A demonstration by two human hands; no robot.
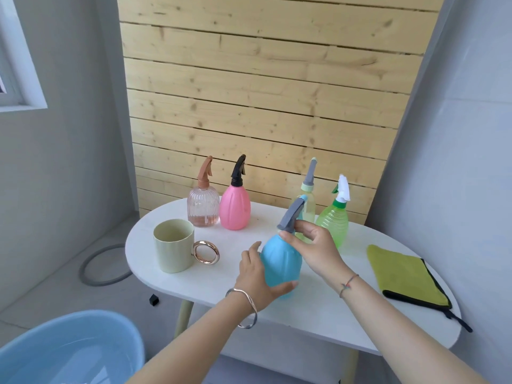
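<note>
Standing near the front edge of the desk, the blue spray bottle is held by both hands. Its rounded body is wrapped by the left hand from the left side, with the thumb laid across the lower front. Its neck, just under the grey spray head, is pinched by the curled fingers of the right hand, which comes in from the right.

The bottle's long axis is nearly upright, the top tipped slightly away and to the right. The neck is thus met from the side by the right hand, square to that axis, while the body below is braced by the left. A twist about the axis to loosen the spray head is judged to be the step in hand; whether the thread has begun to give cannot be told.

A pale mug is set well to the left on the desk, a folded yellow cloth to the right, and a blue basin of water is seen low on the left.
</note>
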